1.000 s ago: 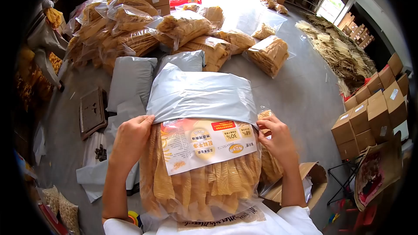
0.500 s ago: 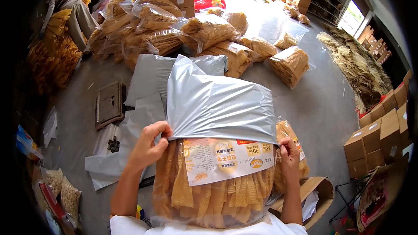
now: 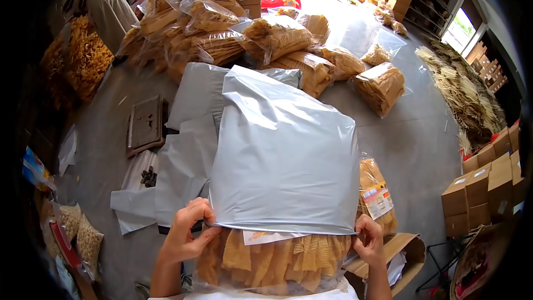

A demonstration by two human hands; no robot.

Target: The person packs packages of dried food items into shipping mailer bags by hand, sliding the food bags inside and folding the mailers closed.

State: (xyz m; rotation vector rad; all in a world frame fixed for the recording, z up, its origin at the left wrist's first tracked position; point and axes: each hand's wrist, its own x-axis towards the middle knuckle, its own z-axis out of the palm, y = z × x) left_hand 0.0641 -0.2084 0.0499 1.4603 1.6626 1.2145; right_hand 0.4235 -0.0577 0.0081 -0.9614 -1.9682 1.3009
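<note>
A grey plastic mailing bag (image 3: 286, 155) covers most of a clear bag of yellow-brown dried strips (image 3: 277, 258), whose lower part sticks out at the wearer's body. My left hand (image 3: 191, 230) pinches the left corner of the grey bag's open edge. At the right corner of that edge, my right hand (image 3: 368, 240) pinches the plastic. Only a sliver of the printed label (image 3: 272, 237) shows below the edge. Another clear bag with a label (image 3: 377, 191) lies just beyond my right hand.
Filled clear bags (image 3: 208, 28) are piled at the back. A scale (image 3: 146, 125) and flat grey bags (image 3: 186, 161) lie left. Cardboard boxes (image 3: 477, 189) stand right, an open carton (image 3: 408, 255) lower right. A person (image 3: 108, 14) bends at upper left.
Both hands have drawn the grey bag's edge down towards the wearer, covering nearly all the label and more of the strips. The view has shifted, and the person at upper left shows more.
</note>
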